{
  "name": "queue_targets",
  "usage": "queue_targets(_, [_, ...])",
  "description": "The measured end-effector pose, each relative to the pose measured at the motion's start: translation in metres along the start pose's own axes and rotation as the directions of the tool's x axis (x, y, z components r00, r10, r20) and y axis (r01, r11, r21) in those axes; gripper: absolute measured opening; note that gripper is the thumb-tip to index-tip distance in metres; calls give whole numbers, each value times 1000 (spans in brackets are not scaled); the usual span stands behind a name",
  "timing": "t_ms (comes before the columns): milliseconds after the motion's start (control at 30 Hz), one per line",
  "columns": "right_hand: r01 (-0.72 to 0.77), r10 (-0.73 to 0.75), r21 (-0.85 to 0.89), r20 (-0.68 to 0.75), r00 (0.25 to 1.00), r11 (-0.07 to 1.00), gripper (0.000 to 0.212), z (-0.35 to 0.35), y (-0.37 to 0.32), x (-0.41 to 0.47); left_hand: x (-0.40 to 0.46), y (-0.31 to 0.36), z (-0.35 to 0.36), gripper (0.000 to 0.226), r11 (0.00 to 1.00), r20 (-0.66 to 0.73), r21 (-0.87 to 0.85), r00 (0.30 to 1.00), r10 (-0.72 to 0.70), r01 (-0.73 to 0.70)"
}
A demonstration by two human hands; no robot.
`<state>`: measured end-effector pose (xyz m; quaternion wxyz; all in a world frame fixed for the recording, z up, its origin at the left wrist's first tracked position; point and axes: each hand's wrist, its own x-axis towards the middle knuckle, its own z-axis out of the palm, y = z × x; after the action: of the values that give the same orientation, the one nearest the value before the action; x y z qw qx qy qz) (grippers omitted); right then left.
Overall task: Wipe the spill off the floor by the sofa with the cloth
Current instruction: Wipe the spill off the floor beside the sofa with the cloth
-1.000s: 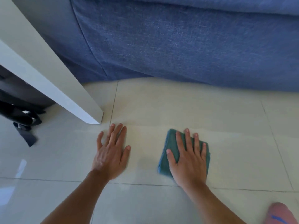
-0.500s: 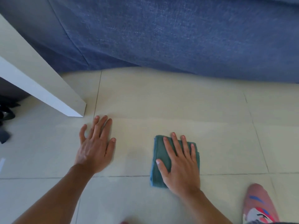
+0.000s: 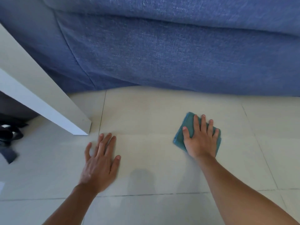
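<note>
Near the blue sofa [image 3: 162, 51], my right hand [image 3: 200, 140] presses flat, fingers spread, on the folded teal cloth [image 3: 189, 122]; my left hand [image 3: 99, 161] lies splayed on the tile floor [image 3: 154, 111]. Damp tile might let my bracing palm slip.

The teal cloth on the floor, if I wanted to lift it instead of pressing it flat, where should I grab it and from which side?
Probably the far-left corner of the cloth, pinched from the sofa side. It lies folded flat on the tile floor under the right hand, and that corner sticks out uncovered.
</note>
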<state>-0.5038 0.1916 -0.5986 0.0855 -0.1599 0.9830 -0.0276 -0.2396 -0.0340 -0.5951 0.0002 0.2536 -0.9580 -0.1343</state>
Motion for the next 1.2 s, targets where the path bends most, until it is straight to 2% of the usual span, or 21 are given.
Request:
queue_targets(100, [203,-202,-27,16,979,979,76,0,-45,3,1,0,-1,65,1000,4,-3,1000,-2,2])
queue_targets(200, [407,-406,-8,33,913,914,78,5,-104,-11,1,1,-3,66,1000,20,-25,1000,2,-1])
queue_targets(300, [545,-546,32,38,837,838,79,15,-161,-25,-2,-3,-8,67,998,23,-54,999,-31,32])
queue_targets(500, [703,-706,59,67,705,708,76,27,-223,-49,-31,-32,-16,65,987,9,-10,987,-160,160])
queue_targets(700, [821,-827,97,58,560,563,70,31,-213,-80,-47,-42,-17,63,984,14,-17,984,-177,177])
queue_targets(800, [836,-852,165,68,520,523,68,27,-204,-91,-42,-35,-19,62,975,-2,-39,976,-217,217])
queue_targets(867, [779,-842,362,35,538,512,59,19,-199,-94,-38,-32,-21,62,969,-35,-31,968,-247,246])
queue_targets(933, [667,-769,558,-75,634,495,45,9,-191,-90,-33,-31,-23,57,958,-81,-42,955,-287,284])
queue_targets(967, [641,-707,573,-144,693,511,41,7,-187,-84,-30,-30,-24,54,948,-106,-54,942,-317,313])
queue_targets(1033, [582,-600,484,-137,788,654,40,-2,-179,-73,-22,-27,-25,53,924,-141,-80,913,-383,375])
queue_targets(1100, [501,-530,339,-6,848,797,40,-9,-176,-66,-14,-25,-25,54,906,-149,-67,894,-423,417])
queue_targets(1200, [377,-423,316,89,902,871,33,-13,-175,-67,-6,-19,-27,47,879,-156,-20,867,-474,477])
